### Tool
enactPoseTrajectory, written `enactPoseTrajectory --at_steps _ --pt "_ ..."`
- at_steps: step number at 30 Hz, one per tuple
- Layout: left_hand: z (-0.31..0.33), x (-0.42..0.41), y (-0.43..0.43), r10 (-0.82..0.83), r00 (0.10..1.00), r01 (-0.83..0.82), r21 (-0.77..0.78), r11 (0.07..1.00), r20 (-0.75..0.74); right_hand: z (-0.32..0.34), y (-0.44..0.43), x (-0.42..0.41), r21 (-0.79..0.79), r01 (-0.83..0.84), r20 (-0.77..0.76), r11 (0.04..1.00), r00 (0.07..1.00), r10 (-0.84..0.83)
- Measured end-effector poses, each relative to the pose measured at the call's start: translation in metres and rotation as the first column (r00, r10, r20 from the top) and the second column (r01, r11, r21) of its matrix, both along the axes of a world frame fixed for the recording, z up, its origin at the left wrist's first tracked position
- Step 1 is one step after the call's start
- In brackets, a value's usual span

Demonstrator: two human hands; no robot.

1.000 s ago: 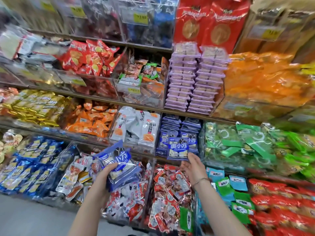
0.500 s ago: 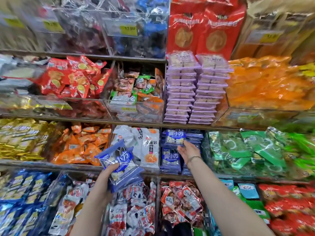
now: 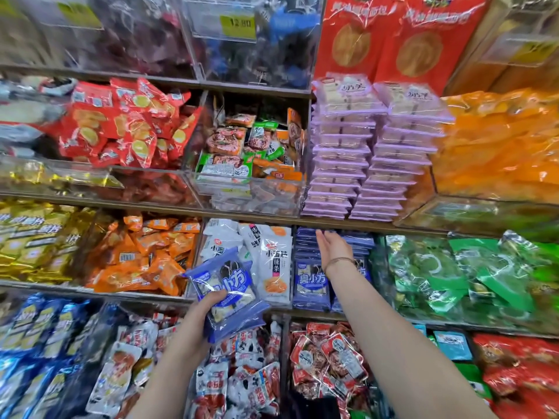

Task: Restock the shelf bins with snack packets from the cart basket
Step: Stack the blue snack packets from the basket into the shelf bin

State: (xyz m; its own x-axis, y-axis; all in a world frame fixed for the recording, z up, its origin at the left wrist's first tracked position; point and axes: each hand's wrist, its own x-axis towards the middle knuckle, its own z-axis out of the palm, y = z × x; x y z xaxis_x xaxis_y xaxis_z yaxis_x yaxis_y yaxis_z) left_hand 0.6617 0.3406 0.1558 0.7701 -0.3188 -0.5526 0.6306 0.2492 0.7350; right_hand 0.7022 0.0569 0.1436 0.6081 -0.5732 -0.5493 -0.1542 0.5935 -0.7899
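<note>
Two grips show. The left grip (image 3: 211, 302) curls round a stack of blue packets (image 3: 233, 285), count unclear, which partly hides the white packets (image 3: 273, 261). The right grip (image 3: 332, 246), fingers straight and holding nothing, lies over the shelved blue packets (image 3: 311, 282), below two purple stacks (image 3: 341, 152) and beside the green packets (image 3: 438, 276).

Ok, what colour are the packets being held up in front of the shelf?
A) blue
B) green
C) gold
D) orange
A: the left grip holds a small stack of blue packets with white writing on the front.
</note>
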Motion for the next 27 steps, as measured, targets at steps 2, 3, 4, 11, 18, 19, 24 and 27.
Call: enactPoseTrajectory --at_steps 2,3,4,11,18,19,24,27 --pt "-0.001 0.001 -0.002 0.01 1.0 -0.01 -0.013 1.0 -0.021 0.0 -0.002 0.003 -0.055 -0.04 -0.018 0.998 0.999 0.04" --pt "-0.002 0.001 -0.004 0.013 0.999 -0.013 -0.013 1.0 -0.032 0.002 -0.003 0.002 -0.056 -0.045 -0.007 0.997 0.999 0.045" --pt "-0.003 0.001 -0.006 0.013 0.999 -0.013 -0.008 1.0 -0.037 0.002 -0.002 -0.001 -0.045 -0.047 0.023 0.998 0.999 0.048" --pt "0.0 -0.007 -0.035 -0.074 0.997 0.074 0.026 0.997 0.008 0.025 0.048 -0.08 -0.279 -0.613 -0.122 0.739 0.786 0.606" --pt "0.008 -0.03 -0.057 -0.136 0.987 0.134 0.035 0.99 0.086 0.026 0.074 -0.117 -0.475 -0.678 -0.237 0.561 0.713 0.66" --pt "0.009 -0.032 -0.058 -0.147 0.984 0.142 0.058 0.988 0.102 0.025 0.074 -0.12 -0.46 -0.666 -0.226 0.587 0.727 0.648" --pt "0.01 -0.036 -0.06 -0.138 0.985 0.117 0.192 0.974 0.1 0.012 0.067 -0.135 -0.154 -0.399 -0.013 0.904 0.916 0.402" --pt "0.009 -0.037 -0.054 -0.101 0.994 0.088 0.202 0.975 0.052 0.005 0.046 -0.137 -0.067 -0.134 -0.006 0.989 0.991 0.134"
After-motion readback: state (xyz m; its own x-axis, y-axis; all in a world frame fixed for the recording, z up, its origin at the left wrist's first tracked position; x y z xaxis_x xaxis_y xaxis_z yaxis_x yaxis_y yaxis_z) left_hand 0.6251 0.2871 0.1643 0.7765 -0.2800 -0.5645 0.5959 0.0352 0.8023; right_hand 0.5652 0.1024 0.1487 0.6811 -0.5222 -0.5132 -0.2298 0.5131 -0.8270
